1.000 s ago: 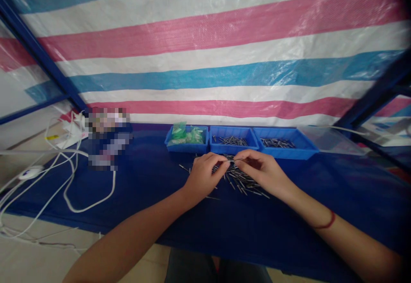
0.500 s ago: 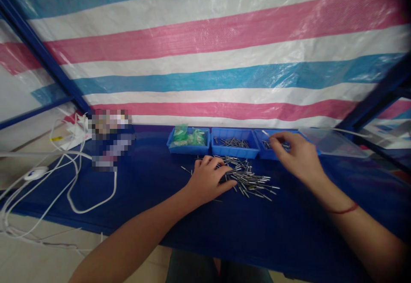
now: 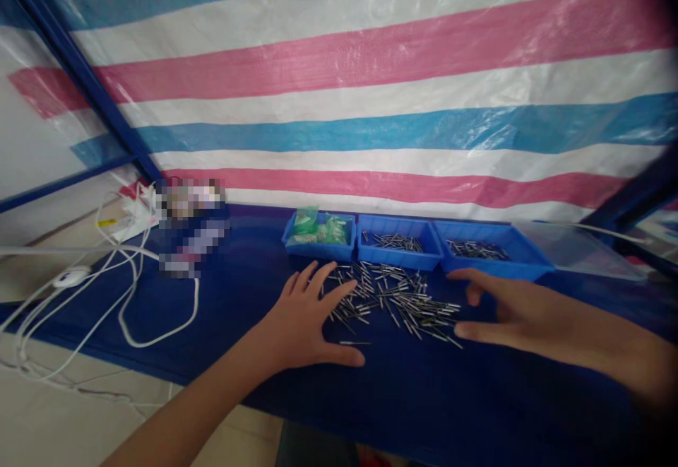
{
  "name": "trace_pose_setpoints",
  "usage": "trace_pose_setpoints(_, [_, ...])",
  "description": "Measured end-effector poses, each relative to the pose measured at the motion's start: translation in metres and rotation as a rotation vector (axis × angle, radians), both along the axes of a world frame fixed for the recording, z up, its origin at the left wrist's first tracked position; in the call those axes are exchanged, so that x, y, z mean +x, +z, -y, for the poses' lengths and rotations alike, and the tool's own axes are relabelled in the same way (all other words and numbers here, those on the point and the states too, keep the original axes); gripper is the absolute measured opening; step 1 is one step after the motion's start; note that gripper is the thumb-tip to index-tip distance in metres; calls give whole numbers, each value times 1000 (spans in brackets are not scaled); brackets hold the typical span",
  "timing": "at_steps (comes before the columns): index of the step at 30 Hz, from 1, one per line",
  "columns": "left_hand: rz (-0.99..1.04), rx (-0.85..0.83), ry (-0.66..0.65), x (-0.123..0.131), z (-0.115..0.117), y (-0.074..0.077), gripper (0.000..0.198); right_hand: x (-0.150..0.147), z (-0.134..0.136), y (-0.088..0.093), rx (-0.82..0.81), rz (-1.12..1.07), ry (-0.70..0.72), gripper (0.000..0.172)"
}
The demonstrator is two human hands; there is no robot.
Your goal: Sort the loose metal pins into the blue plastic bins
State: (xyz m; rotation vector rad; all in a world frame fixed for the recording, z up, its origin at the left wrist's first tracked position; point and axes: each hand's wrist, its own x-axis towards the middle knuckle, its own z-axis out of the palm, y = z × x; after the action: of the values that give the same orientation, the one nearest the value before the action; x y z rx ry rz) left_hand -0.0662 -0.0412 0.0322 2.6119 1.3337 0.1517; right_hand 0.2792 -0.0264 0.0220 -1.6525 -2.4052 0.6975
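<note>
A loose pile of metal blind rivets (image 3: 410,301) lies on the dark blue tabletop (image 3: 413,389). At the pile's left edge is my left hand (image 3: 299,322), fingers spread and nothing held. One single rivet (image 3: 354,343) lies apart, by its thumb. On the other side my right hand (image 3: 522,315) is open, thumb and fingers apart, near the pile's right end. Behind the pile, the middle blue bin (image 3: 400,255) and the right blue bin (image 3: 508,269) both contain similar metal pieces.
The left blue bin (image 3: 320,249) holds green plastic packets (image 3: 318,227). A clear plastic sheet or lid (image 3: 577,248) lies right of the bins. White cables (image 3: 127,297) tangle at the left. A striped tarp (image 3: 339,128) hangs behind, between blue frame posts (image 3: 100,107).
My right hand has come down from the right bin to the pile's right side and opened. My left hand has shifted left off the pile, fingers spreading. The view has turned slightly.
</note>
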Motion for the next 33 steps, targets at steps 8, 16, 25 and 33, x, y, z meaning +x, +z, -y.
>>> trace_pose_setpoints(8, [-16, 10, 97, -19, -4, -36, 98, -16, -3, -22, 39, 117, 23, 84])
trace_pose_setpoints(16, [70, 89, 9, 26, -3, -42, 72, -39, -5, -16, 128, 46, 187, 42])
trace_pose_setpoints(25, [170, 230, 7, 70, -2, -55, 56, -54, -10, -18, 274, 64, 206, 16])
trace_pose_setpoints(33, [167, 345, 1, 85, -8, -53, 46, -53, -12, -16, 367, 52, 191, 17])
